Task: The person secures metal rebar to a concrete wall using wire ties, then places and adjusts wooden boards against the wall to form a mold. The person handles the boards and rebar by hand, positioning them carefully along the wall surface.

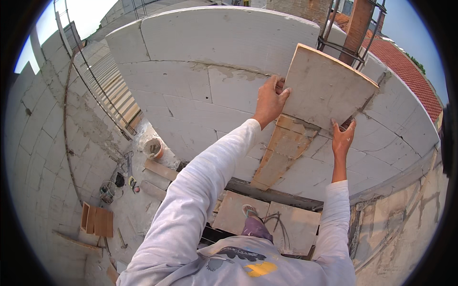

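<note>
A grey, mortar-stained plywood board (329, 88) stands tilted against the white block wall (229, 35), in front of the upright steel bars (327, 26). My left hand (270, 101) grips its left edge, with the thumb on the front face. Lower down, my right hand (343, 136) pinches the bottom edge near the right corner; part of its fingers is hidden behind the board. Just below is a narrower, mortar-smeared wooden board (282, 148) set upright on the wall. Behind the plywood rises a reddish-brown post (357, 32) among the bars.
Under me are platform boards (296, 221), with a sandalled foot (250, 209) on them. At lower left a bucket (153, 148), a brown box-like block (97, 219) and a hammer (123, 239) lie on the dusty floor. Another block wall (36, 133) bounds the left side.
</note>
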Demonstrator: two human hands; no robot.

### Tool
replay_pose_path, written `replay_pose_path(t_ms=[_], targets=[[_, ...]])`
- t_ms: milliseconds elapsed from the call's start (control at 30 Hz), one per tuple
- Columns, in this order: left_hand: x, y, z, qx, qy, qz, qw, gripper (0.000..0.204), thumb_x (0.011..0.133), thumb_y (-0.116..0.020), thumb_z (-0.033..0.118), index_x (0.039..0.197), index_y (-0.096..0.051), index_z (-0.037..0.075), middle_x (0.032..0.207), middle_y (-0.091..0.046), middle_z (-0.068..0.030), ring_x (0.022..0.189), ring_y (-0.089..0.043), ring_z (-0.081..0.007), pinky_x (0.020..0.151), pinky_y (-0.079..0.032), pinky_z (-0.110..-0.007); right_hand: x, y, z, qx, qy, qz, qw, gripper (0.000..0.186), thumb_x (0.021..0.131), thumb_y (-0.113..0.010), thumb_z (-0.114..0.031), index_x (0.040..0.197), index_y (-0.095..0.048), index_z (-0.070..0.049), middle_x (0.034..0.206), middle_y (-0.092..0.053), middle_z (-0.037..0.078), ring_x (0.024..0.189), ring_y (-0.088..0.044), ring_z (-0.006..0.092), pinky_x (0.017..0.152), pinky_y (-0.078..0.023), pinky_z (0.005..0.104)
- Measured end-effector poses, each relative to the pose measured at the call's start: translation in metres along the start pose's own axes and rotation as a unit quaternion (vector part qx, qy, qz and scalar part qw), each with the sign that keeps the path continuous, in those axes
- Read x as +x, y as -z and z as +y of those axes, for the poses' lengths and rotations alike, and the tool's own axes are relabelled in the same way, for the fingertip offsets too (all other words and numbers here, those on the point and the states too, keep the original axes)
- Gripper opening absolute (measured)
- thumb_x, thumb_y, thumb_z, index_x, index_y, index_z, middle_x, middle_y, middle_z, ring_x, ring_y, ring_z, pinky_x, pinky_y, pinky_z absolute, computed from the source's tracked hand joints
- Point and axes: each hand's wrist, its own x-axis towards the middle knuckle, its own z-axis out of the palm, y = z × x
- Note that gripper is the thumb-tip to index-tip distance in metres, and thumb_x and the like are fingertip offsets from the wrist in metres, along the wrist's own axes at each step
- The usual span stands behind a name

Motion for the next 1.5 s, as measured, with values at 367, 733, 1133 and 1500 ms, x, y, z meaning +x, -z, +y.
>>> replay_pose_path(t_ms=[367,733,1133,1500], targets=[[-0.251,0.173,-0.009,-0.083,0.099,0.075,0.989,0.039,0.087,-0.071,0.028,0.114,-0.059,0.002,0.108,-0.055,-0.0119,0.101,-0.054,-0.0261,0.089,-0.045,-0.042,-0.152,0.0,-0.065,0.124,0.083,-0.266,0.952,0.076,0.1,-0.061,-0.054,0.142,-0.047,0.007,0.139,-0.056,0.028,0.122,-0.06,0.0362,0.105,-0.052,0.0465],[-0.781,0.367,0.103,-0.175,0.385,0.46,0.78,0.056,0.091,-0.08,0.033,0.133,-0.062,0.0,0.122,-0.071,-0.0135,0.114,-0.066,-0.0192,0.102,-0.05,-0.036,-0.617,0.008,-0.298,0.232,0.157,-0.799,0.531,0.065,0.095,-0.076,-0.038,0.141,-0.053,0.003,0.132,-0.063,0.014,0.12,-0.058,0.0236,0.105,-0.045,0.0377],[-0.973,0.437,0.155,-0.218,0.242,0.767,0.553,0.055,0.097,-0.074,0.028,0.139,-0.052,-0.001,0.122,-0.068,-0.011,0.115,-0.062,-0.017,0.1,-0.05,-0.032,-0.825,0.095,-0.524,0.163,0.261,-0.898,0.316,0.047,0.095,-0.077,-0.036,0.123,-0.07,0.0,0.109,-0.072,0.006,0.097,-0.066,0.016,0.088,-0.055,0.0338],[-1.113,0.54,0.115,-0.053,0.528,0.742,0.41,0.046,0.099,-0.07,0.033,0.127,-0.06,-0.002,0.112,-0.071,-0.0155,0.102,-0.068,-0.0207,0.09,-0.054,-0.034,-1.016,-0.013,-0.694,0.175,0.469,-0.796,0.341,0.032,0.094,-0.074,-0.023,0.111,-0.072,0.004,0.104,-0.073,0.019,0.093,-0.071,0.0298,0.086,-0.055,0.0371]])
